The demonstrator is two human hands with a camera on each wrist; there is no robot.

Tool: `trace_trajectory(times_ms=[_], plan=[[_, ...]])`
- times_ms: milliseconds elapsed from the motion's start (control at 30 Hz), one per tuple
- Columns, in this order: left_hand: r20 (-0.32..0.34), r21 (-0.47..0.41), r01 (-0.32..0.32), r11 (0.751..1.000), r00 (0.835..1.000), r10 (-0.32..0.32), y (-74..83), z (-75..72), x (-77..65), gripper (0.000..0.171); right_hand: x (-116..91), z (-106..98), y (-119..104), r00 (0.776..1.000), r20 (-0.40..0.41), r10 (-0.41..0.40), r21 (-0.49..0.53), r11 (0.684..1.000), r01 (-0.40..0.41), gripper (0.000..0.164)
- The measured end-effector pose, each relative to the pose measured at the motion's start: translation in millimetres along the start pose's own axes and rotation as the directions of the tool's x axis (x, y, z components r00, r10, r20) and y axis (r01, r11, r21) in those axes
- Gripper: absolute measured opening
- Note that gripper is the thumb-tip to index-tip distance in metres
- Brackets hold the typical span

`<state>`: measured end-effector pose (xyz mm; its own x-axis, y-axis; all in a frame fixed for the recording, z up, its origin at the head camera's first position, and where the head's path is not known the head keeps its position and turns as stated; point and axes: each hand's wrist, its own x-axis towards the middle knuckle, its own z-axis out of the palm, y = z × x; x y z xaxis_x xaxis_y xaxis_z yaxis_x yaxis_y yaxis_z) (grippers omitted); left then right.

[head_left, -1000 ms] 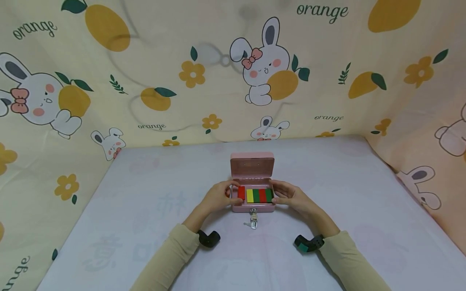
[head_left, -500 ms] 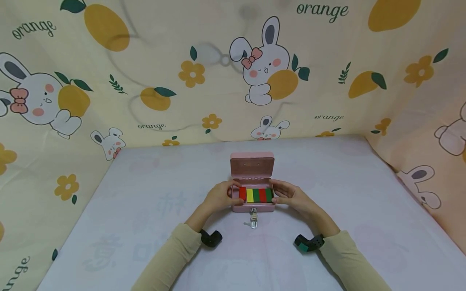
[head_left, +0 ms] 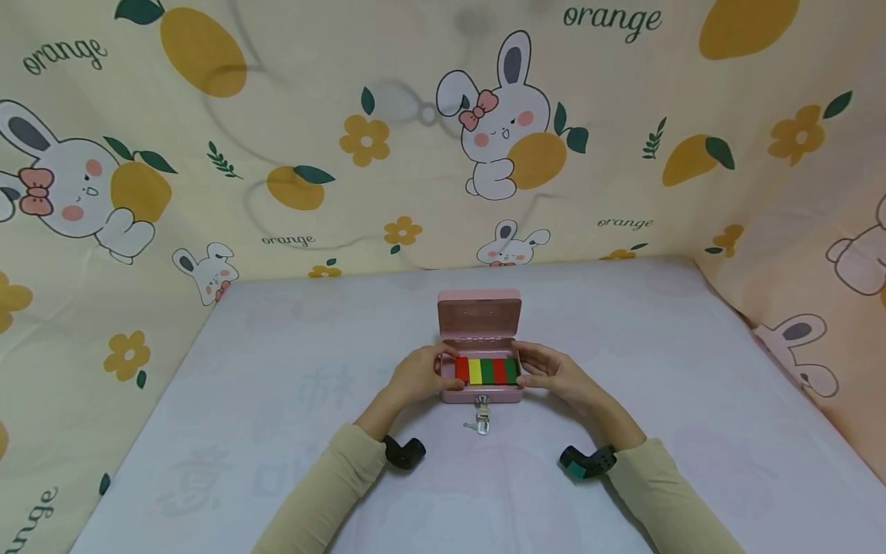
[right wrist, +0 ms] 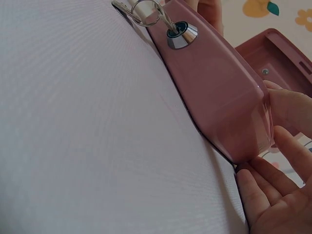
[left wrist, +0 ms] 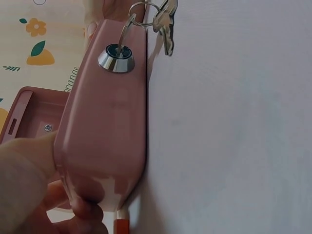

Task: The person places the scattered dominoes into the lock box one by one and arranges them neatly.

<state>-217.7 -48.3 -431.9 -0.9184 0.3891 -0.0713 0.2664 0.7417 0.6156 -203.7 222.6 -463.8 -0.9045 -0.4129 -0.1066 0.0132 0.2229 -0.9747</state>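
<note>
A small pink cash box stands with its lid raised. Inside lies a row of coloured blocks, from a red block through a yellow block to a green block at the right end. My left hand reaches over the left rim and pinches the red block between thumb and finger. Around the right rim, my right hand holds the box, thumb over the edge and other fingers against the outside. The wrist views hide the blocks behind the front wall.
Keys on a ring hang from the lock at the front of the box. A white cloth covers the table, and a printed curtain rises behind it. A small red-orange thing shows beyond the box's left end; its kind is unclear.
With the red block between its fingers, my left hand has slid slightly right, closing the gap to the yellow block. My right hand and the box have stayed put.
</note>
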Motion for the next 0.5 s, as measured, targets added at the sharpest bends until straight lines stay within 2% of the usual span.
trace_trajectory(times_ms=[500], plan=[[0.023, 0.036, 0.071, 0.997, 0.997, -0.072, 5.1, 1.1, 1.9, 0.050, -0.8, -0.3, -1.1, 1.000, 0.005, 0.005, -0.008, 1.000, -0.005, 0.066]])
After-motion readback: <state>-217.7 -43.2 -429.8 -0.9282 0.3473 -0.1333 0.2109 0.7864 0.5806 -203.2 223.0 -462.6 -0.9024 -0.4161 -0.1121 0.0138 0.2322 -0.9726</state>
